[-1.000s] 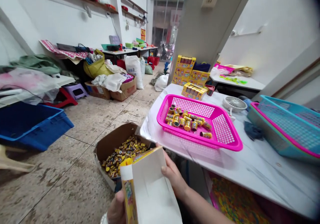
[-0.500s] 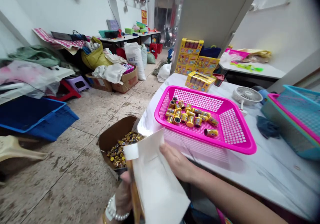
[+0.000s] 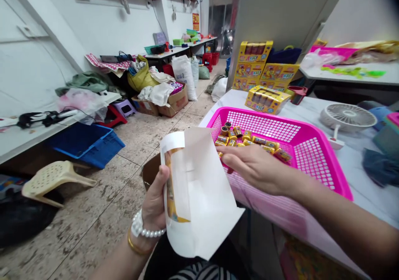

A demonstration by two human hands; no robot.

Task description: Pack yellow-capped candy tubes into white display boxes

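Observation:
An unfolded carton, white inside with a clear window on one side, is held upright by my left hand, its thumb on the window side and the fingers hidden behind. My right hand is apart from the carton, over the near side of a pink plastic basket. Its fingers stretch left, close to small yellow cylinders with dark or yellow ends; nothing held shows in it. Part of the pile is hidden behind the hand and carton.
Yellow window boxes stand behind the basket. A white fan and dark cloth lie to the right. On the floor are a brown cardboard box, a blue crate and a cream stool.
My right hand has left the carton's edge and moved right over the pink basket. The carton in my left hand has turned so its window shows. The view has swung left.

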